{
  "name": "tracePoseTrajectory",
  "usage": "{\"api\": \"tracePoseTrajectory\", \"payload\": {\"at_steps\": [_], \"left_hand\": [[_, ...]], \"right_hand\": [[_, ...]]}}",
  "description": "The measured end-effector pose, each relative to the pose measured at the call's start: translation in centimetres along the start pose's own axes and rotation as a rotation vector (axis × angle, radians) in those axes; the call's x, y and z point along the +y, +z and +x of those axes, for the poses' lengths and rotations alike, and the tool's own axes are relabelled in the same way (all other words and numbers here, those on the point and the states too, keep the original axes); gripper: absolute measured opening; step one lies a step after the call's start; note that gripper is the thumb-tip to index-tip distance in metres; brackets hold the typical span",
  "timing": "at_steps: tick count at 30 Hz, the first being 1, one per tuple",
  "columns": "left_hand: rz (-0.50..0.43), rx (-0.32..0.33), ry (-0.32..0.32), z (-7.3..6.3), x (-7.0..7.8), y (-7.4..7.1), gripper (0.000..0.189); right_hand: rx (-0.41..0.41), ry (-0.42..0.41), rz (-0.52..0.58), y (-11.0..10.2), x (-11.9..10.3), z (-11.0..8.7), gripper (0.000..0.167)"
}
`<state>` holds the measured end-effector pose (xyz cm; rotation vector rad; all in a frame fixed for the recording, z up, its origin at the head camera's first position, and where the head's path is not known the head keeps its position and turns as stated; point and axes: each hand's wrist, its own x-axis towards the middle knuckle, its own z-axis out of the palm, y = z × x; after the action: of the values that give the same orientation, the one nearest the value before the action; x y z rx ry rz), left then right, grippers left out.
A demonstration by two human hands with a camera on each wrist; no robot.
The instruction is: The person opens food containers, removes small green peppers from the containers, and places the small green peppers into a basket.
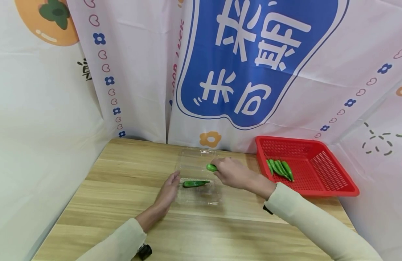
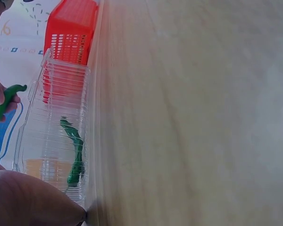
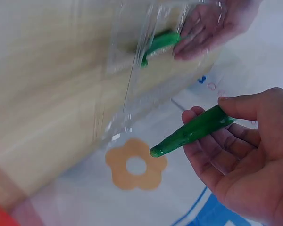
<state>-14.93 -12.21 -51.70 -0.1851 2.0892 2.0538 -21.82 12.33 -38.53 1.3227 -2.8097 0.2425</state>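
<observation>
A clear plastic clamshell box point(image 1: 201, 198) lies on the table with its lid folded back toward the wall. One green chili pepper point(image 1: 195, 183) rests inside the near half. At the box's left side is my left hand point(image 1: 167, 190), its fingers fairly straight against the plastic edge. My right hand point(image 1: 235, 174) is above the right side of the box and pinches another green pepper point(image 3: 193, 132) between thumb and fingers. In the right wrist view that pepper's blunt end points away from the palm.
A red plastic basket point(image 1: 310, 174) stands at the back right, with several green peppers point(image 1: 281, 169) at its left side. Printed cloth point(image 1: 139, 72) hangs behind the wooden table point(image 1: 129, 174) and along both sides.
</observation>
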Motion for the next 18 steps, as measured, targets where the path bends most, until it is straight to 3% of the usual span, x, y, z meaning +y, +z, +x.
{"api": "tracePoseTrajectory", "payload": {"at_steps": [6, 18], "left_hand": [[-0.004, -0.007, -0.002, -0.1, 0.1, 0.1, 0.056], [0.004, 0.008, -0.003, -0.1, 0.0, 0.2, 0.056]], "right_hand": [[0.044, 0.060, -0.054, -2.2, 1.9, -0.5, 0.015], [0.019, 0.190, -0.068, -4.9, 5.2, -2.2, 0.018]]}}
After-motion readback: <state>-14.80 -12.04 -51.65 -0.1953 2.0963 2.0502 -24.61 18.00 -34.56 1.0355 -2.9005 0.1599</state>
